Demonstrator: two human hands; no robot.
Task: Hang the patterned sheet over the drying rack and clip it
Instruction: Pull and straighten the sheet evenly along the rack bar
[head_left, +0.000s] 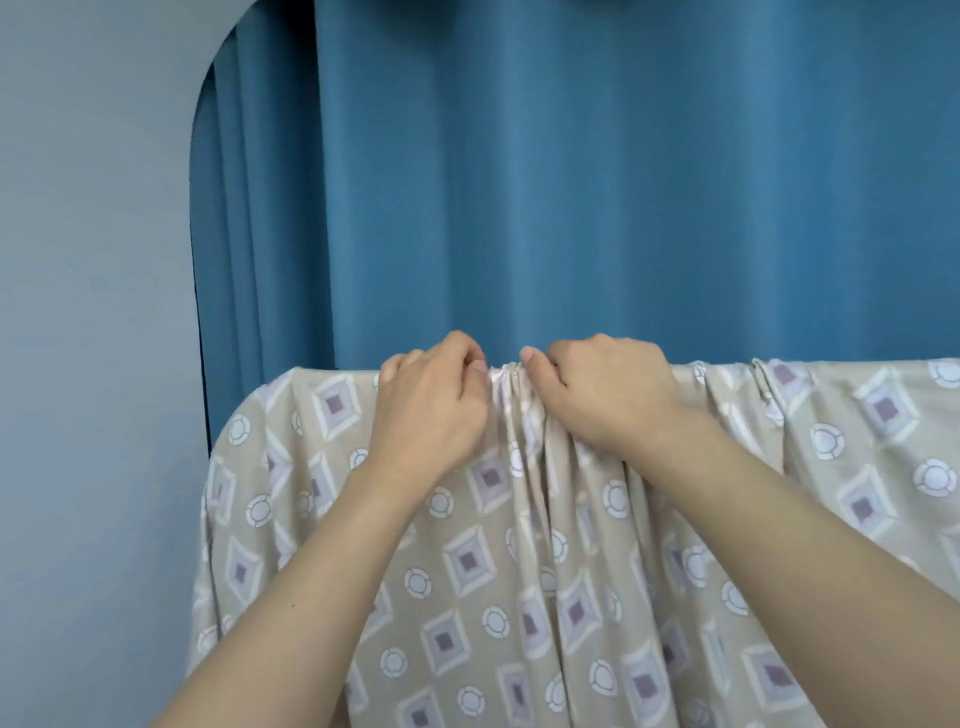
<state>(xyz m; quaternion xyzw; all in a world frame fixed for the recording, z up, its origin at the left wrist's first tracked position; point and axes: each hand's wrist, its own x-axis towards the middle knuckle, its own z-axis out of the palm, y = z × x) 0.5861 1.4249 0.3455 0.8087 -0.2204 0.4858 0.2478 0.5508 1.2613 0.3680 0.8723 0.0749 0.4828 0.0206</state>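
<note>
The patterned sheet (467, 571), beige with lilac diamonds and white rings, hangs draped over a high horizontal bar of the drying rack, which the cloth hides completely. My left hand (431, 410) and my right hand (608, 395) rest side by side on the top fold, fingers curled over it and gripping the cloth. Between the two hands the sheet is bunched into tight pleats (506, 384). To the left of my left hand the top fold lies smooth; more gathers show at the right (763, 384). No clip is visible.
A blue curtain (571, 182) hangs right behind the sheet. A pale grey wall (93, 312) fills the left side, next to the sheet's left edge. The floor and the rack's legs are out of sight.
</note>
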